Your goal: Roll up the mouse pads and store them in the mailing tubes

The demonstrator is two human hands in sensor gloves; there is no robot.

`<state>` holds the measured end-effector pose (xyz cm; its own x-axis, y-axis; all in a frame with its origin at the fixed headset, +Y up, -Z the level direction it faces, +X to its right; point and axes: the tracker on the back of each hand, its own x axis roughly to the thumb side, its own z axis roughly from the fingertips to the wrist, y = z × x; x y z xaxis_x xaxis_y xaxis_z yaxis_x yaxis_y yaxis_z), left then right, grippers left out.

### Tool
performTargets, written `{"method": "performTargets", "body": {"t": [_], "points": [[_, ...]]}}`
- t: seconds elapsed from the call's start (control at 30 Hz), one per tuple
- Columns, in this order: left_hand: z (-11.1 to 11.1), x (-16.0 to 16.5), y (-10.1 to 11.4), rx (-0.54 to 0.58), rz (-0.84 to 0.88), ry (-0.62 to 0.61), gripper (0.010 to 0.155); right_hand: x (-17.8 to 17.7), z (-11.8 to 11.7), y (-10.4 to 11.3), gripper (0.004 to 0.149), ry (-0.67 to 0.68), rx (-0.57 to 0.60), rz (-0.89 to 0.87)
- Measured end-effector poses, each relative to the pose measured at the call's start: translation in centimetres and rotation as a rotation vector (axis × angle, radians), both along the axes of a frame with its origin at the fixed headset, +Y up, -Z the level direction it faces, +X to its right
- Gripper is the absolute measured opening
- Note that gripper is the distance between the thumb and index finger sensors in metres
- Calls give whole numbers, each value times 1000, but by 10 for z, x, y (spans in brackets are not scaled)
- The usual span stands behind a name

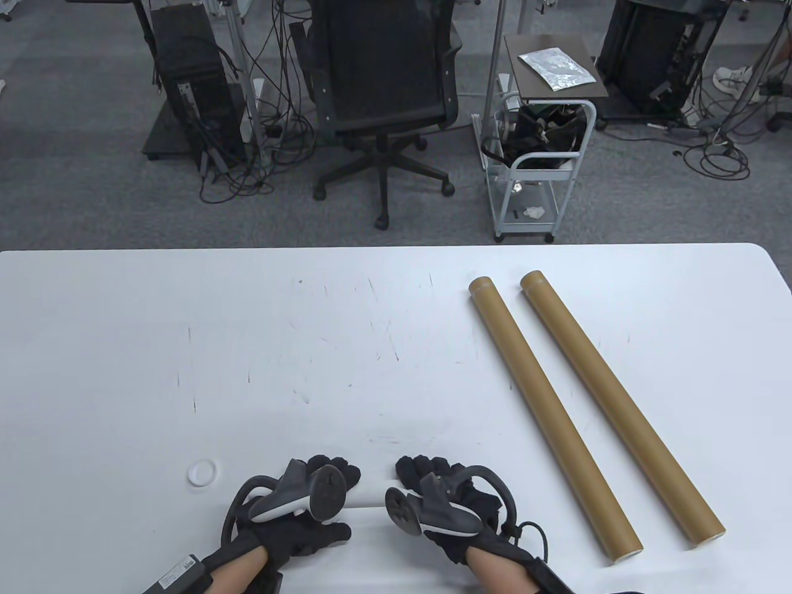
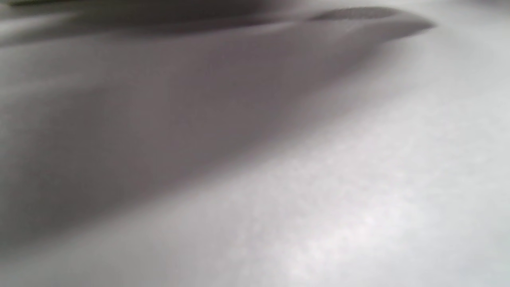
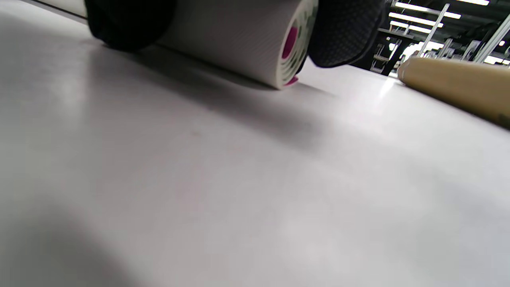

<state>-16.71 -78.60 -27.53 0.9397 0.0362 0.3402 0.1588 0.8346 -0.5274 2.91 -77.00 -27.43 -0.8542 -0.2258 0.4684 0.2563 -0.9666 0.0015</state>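
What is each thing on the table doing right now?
Mouse pad: rolled up, lying on the table, both hands on it.
Left hand: rests on the roll.
Right hand: rests on the roll.
Left tube: lying flat, near end open.
Right tube: lying flat beside it, untouched.
White cap: off, lying flat.

A: What sort of place is this?

B: An office turned lab, going by the grey carpet floor and the black mesh office chair standing just beyond the far edge of the white surface.

A: Why a lab?

B: Left of the chair a black computer tower stands on a wheeled base, with loose cables strewn around it. Right of the chair is a white metal trolley cart holding gear. Further right is another dark equipment rack with more cables. The right wrist view shows ceiling strip lights.
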Motion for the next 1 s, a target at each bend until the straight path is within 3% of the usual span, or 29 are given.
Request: {"method": "performTargets", "body": {"t": [0.1, 0.2, 0.27, 0.33, 0.43, 0.47, 0.57, 0.73, 0.8, 0.87, 0.97, 1.0], "points": [[6, 4, 1, 70, -67, -26, 81, 2, 2, 5, 67, 45, 49, -39], [11, 4, 7, 301, -143, -62, 71, 6, 2, 14, 66, 42, -97, -161], [14, 3, 13, 384, -176, -123, 72, 8, 1, 17, 66, 38, -189, -278], [17, 0, 17, 477, -150, -85, 67, 7, 2, 21, 66, 52, -241, -340], [23, -5, 30, 753, -152, -57, 51, 2, 11, 25, 68, 65, -165, -401], [24, -6, 34, 794, -119, -73, 48, -2, 15, 28, 70, 68, -67, -373], [25, -9, 42, 736, -19, -49, 46, -13, 31, 34, 69, 148, 382, -85], [20, -17, 47, 582, 108, -42, 48, -16, 39, 31, 74, 209, 544, -33], [14, -20, 45, 444, 137, -25, 49, -20, 43, 28, 73, 271, 646, 74], [11, -22, 39, 334, 142, -41, 49, -24, 43, 26, 65, 286, 573, 81], [12, -21, 33, 360, 119, -60, 47, -23, 34, 20, 56, 199, 291, -65], [12, -20, 34, 365, 107, -63, 47, -22, 32, 18, 55, 194, 275, -80]]}}
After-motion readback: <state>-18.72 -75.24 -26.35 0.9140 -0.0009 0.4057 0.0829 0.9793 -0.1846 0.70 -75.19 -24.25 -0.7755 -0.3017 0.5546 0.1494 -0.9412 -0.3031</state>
